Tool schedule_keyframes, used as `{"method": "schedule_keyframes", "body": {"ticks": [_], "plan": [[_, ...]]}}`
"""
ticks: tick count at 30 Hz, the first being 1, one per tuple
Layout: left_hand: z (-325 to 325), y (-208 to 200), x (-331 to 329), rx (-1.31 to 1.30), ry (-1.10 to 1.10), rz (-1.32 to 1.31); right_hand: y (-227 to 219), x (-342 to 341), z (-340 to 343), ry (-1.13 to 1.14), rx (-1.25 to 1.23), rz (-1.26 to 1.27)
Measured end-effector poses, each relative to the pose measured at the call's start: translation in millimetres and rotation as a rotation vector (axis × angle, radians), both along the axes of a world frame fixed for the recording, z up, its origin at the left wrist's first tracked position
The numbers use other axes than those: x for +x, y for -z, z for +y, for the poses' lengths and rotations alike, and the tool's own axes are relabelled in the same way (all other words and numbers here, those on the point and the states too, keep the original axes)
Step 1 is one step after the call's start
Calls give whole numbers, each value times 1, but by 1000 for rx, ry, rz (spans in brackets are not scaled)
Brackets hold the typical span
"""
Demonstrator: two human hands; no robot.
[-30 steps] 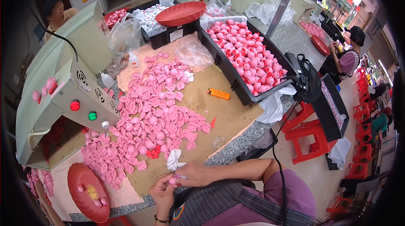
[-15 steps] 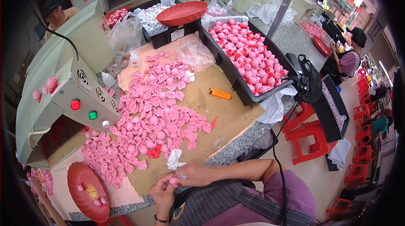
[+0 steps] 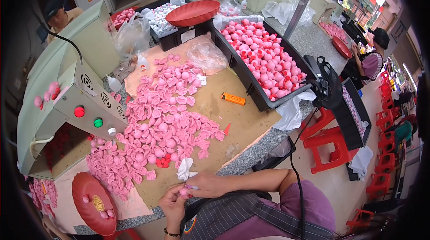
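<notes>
At the table's near edge my left hand is closed, pinching a small pink ball-shaped piece. My right hand meets it from the right, its fingers closed around something pale and slim whose tip points at the pink piece. Most of that pale thing is hidden by the fingers. A crumpled white tissue touches or lies just beyond my right hand. Past it spreads a big heap of pink rubbery pieces, some round, some folded open. A few small red pieces sit at the heap's near side.
A black crate of pink-and-red balls stands at the back right. An orange lighter lies on the board. At left are a machine with buttons and a red dish. A black cable hangs beside my right arm.
My hands hold almost the same pose, with no clear shift. At the lower left edge another person's arm has moved lower.
</notes>
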State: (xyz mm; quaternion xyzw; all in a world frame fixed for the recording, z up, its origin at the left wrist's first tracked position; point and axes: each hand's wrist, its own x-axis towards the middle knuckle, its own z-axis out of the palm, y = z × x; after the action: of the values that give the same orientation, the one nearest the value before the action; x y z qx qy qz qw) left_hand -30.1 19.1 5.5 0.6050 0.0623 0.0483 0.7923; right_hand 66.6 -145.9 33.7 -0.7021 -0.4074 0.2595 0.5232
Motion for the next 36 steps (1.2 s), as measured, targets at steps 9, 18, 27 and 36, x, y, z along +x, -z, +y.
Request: {"method": "schedule_keyframes", "body": {"ticks": [9, 18, 27, 36], "plan": [[1, 1, -1, 3, 4, -11, 2, -1, 0, 7, 18, 7], [1, 1, -2, -1, -4, -12, 6, -2, 1, 20, 63, -29], [-3, -6, 8, 6, -1, -21, 3, 3, 0, 41, 81, -31], [-1, -6, -6, 1, -1, -5, 0, -7, 1, -2, -21, 2]]}}
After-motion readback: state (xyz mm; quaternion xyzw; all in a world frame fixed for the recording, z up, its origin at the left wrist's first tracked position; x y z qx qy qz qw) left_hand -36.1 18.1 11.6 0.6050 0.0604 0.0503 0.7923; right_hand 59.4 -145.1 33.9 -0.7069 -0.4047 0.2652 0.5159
